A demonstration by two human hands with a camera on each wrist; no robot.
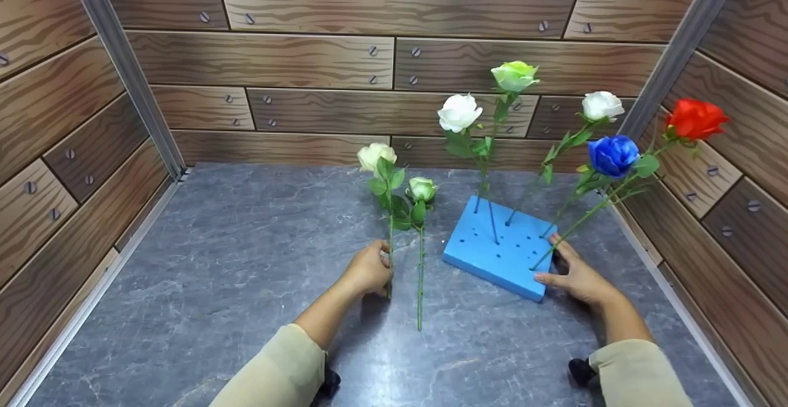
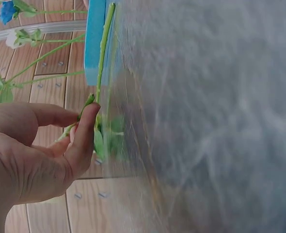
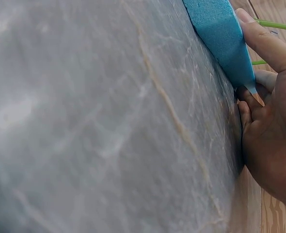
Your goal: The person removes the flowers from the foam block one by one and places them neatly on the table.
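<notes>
My left hand [image 1: 369, 268] pinches the lower stem of a cream rose [image 1: 376, 158] between thumb and fingers; the stem's cut end [image 2: 90, 98] shows just past the fingertips in the left wrist view. To its right, a pale green-white rose [image 1: 422, 189] lies on the table. My right hand [image 1: 578, 281] grips the right side of a blue foam block [image 1: 480, 261] dotted with holes, its thumb at the front corner. Standing in the block are a white rose [image 1: 459, 112], a yellow-green rose [image 1: 514, 77], another white rose [image 1: 603, 106], a blue rose [image 1: 613, 156] and a red rose [image 1: 696, 119].
A grey marbled tabletop [image 1: 234, 247] lies under everything. Wood-patterned panels [image 1: 308, 56] wall it in at the back and both sides, with metal strips [image 1: 123, 68] at the corners. The blue and red roses lean out to the right over the block's edge.
</notes>
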